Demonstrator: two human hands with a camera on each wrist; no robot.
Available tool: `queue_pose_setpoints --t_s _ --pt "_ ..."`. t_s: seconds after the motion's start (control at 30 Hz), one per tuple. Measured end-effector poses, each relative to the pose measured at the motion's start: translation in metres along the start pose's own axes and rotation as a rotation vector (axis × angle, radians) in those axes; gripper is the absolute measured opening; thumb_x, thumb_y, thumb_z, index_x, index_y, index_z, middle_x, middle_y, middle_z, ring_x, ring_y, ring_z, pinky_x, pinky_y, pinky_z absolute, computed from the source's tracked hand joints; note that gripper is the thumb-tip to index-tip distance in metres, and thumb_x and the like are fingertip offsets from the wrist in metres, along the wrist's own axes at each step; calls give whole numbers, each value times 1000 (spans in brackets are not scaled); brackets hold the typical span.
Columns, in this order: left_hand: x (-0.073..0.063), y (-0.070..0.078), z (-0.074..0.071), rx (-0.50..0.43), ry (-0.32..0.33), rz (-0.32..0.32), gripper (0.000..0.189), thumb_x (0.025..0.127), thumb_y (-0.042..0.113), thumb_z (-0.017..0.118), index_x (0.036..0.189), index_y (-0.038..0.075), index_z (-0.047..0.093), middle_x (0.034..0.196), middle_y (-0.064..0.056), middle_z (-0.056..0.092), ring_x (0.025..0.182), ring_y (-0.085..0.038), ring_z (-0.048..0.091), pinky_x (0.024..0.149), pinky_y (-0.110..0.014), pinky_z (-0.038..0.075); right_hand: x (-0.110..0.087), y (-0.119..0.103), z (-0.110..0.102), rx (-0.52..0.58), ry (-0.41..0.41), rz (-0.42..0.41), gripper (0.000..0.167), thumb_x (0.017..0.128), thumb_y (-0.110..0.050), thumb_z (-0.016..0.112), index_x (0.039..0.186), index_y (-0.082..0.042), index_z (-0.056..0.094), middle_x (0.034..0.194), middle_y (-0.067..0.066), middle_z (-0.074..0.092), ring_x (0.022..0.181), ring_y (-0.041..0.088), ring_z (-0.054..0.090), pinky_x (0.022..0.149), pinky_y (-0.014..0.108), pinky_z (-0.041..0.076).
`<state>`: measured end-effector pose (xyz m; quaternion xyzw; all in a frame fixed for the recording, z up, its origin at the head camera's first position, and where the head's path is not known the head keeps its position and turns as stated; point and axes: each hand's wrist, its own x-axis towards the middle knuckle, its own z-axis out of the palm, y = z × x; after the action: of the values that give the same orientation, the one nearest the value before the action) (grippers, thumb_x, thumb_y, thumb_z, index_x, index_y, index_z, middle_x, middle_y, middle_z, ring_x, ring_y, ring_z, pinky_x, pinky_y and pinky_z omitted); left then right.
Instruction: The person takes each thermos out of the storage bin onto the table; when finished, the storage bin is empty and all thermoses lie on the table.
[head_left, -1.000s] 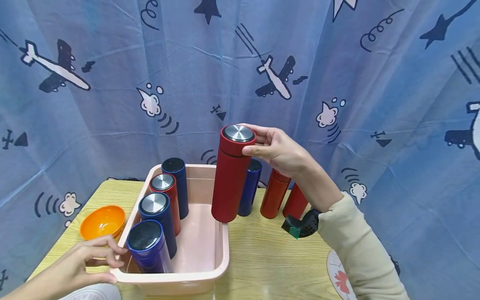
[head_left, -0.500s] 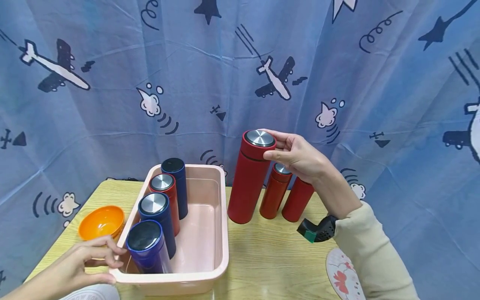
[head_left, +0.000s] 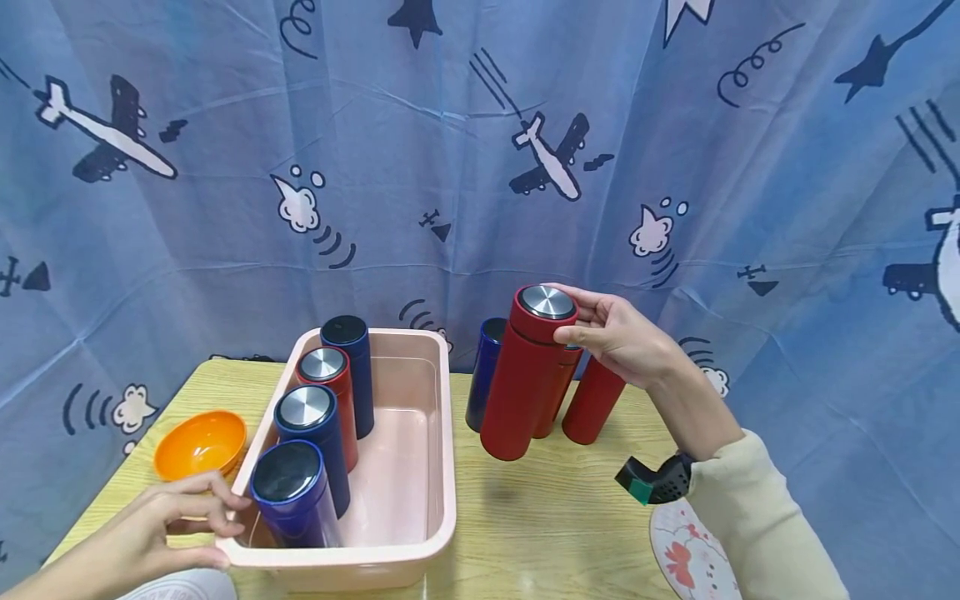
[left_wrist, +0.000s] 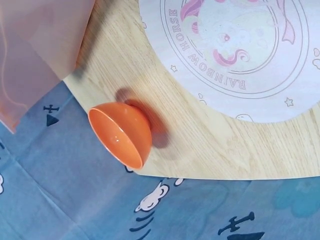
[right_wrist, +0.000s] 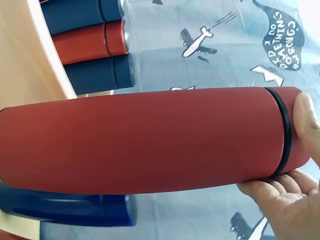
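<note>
My right hand grips a tall red thermos by its silver-topped lid. In the right wrist view the thumb and fingers pinch that red thermos from both sides near a black ring. It hangs right of a pink plastic tub, overlapping a smaller orange-red thermos behind it. At the tub's near left corner, my left hand pinches the rim between thumb and fingers. Along the tub's left side stand a glossy blue thermos, two dark blue ones and a red thermos.
A blue thermos and another red thermos stand on the wooden table at the back. An orange bowl sits left of the tub. Round printed mats lie near the front, and a patterned curtain hangs behind.
My right hand has carried the tall red thermos rightward and lower, from over the tub's right edge to beside it. The left hand stays on the rim.
</note>
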<state>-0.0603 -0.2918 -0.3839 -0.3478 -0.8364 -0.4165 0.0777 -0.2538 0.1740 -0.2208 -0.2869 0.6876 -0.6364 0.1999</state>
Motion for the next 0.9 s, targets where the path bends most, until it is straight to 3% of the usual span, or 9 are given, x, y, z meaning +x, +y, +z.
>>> queue_pose_setpoints --t_s 0.3,0.53,0.7,0.9 --pt "-1 -1 1 -5 10 23 36 71 -3 79 92 23 64 102 2 59 96 -6 61 74 -14 53 -6 32 -8 21 -25 13 68 90 11 57 147 8 21 118 -3 66 111 14 62 95 27 49" --pt "-1 -1 1 -1 18 4 35 72 -2 79 91 23 64 101 3 60 95 -6 62 74 -13 53 -6 63 -13 49 -27 4 69 89 12 58 146 11 19 118 -3 66 111 12 61 95 26 48" --pt "0 -2 1 -19 29 35 36 69 -4 80 89 21 63 101 1 60 89 -8 67 73 -14 54 -7 87 -15 79 -3 42 74 88 11 59 147 10 15 116 -3 66 110 11 62 95 25 48" --pt "1 -1 1 -16 38 59 38 68 -4 81 89 21 62 101 0 60 87 -10 67 74 -13 53 -6 111 -15 46 17 40 71 86 10 62 146 10 23 119 -2 65 110 12 62 93 27 50"
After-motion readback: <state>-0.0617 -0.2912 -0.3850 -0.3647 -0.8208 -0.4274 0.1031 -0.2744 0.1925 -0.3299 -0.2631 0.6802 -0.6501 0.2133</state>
